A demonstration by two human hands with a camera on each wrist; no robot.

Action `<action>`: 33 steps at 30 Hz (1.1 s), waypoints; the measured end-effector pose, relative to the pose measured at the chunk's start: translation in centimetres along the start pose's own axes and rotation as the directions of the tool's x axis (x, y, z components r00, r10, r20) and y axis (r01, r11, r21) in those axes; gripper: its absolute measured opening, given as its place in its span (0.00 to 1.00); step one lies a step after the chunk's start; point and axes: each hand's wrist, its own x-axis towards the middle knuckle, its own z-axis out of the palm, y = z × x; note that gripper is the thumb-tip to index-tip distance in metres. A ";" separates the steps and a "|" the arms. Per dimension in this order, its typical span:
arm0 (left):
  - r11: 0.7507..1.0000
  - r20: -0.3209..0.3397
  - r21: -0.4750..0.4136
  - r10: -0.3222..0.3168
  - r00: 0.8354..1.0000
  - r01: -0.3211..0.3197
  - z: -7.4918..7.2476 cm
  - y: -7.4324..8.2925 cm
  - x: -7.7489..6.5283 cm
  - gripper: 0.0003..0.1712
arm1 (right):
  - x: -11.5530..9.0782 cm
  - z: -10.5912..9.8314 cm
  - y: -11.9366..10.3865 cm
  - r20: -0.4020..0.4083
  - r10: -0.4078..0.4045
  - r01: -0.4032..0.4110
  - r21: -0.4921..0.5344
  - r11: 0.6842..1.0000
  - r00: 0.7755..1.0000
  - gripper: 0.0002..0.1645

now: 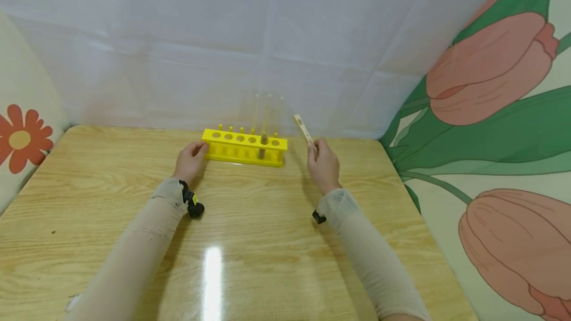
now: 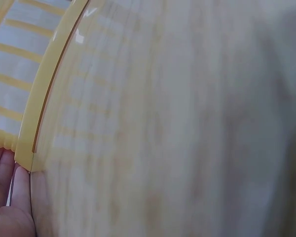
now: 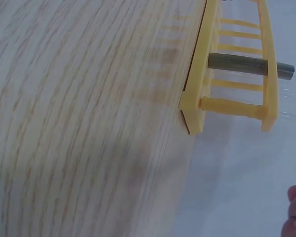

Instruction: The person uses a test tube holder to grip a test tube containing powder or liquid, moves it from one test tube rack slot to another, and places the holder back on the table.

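A yellow test tube rack (image 1: 243,163) stands near the back of the table. My left hand (image 1: 192,162) grips its left end; the left wrist view has those fingers (image 2: 1,180) at the end post. Clear glass test tubes (image 1: 269,108) rise above the rack's right half. One, dark-filled at the bottom (image 3: 239,64), stands upright in a hole near the right end. Right of the rack, my right hand (image 1: 324,165) holds a pale wooden test tube holder (image 1: 303,128) by its lower end, its tip pointing up and left. In the right wrist view only fingertips of this hand show.
The wooden table (image 1: 263,237) runs back to a white cloth backdrop (image 1: 200,53). A row of small yellow pegs (image 1: 231,128) stands along the rack's back. A panel with printed tulips (image 1: 495,73) borders the right side.
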 end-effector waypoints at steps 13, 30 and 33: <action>1.000 0.005 -0.002 0.002 1.000 -0.002 -0.1 -0.3 0.2 0.31 | 0.3 -0.3 -0.6 -0.093 -0.111 0.113 0.019 0.993 0.989 0.11; 1.000 0.015 -0.010 0.007 1.000 -0.007 -0.1 -0.1 -0.2 0.32 | 1.2 -1.2 -1.7 -0.186 -0.255 0.260 -0.003 0.966 0.949 0.09; 1.000 0.020 -0.009 0.008 1.000 -0.008 -0.2 -0.1 -0.2 0.32 | 1.4 -1.3 -2.1 -0.198 -0.272 0.276 -0.006 0.961 0.942 0.08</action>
